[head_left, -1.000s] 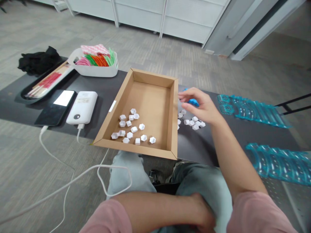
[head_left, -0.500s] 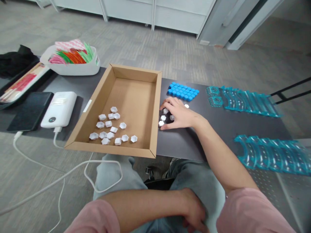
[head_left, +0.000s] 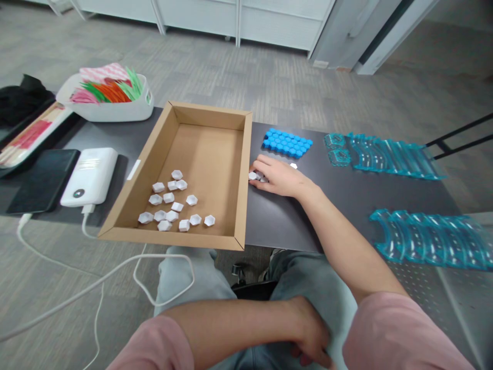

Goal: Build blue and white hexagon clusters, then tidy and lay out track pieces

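Observation:
On the dark table, my right hand (head_left: 275, 176) curls its fingers and thumb round a small cluster of white hexagonal pieces (head_left: 253, 176), against the right side of the cardboard tray (head_left: 239, 205). Part of the cluster is hidden under the fingers. Another white hexagonal piece (head_left: 294, 166) lies just beyond the back of that hand. Several more white hexagonal cups (head_left: 168, 197) are scattered over the near half of the tray, some tipped on their sides. My left hand (head_left: 311, 331) hangs loosely over my right thigh, its fingers partly in view, with nothing seen in it.
Behind my right hand sits a block of blue hexagonal pieces (head_left: 287, 143). Clear teal plastic parts (head_left: 393, 156) lie in rows at the right. A white power bank (head_left: 90, 177), a black phone (head_left: 43, 180) and a white basket (head_left: 115, 110) of coloured strips stand left; white cables (head_left: 115, 264) trail down.
The fingers of my right hand have drawn together, bunching the loose white pieces beside the tray. That hand has moved slightly back from the near table edge. My left hand stays on my lap.

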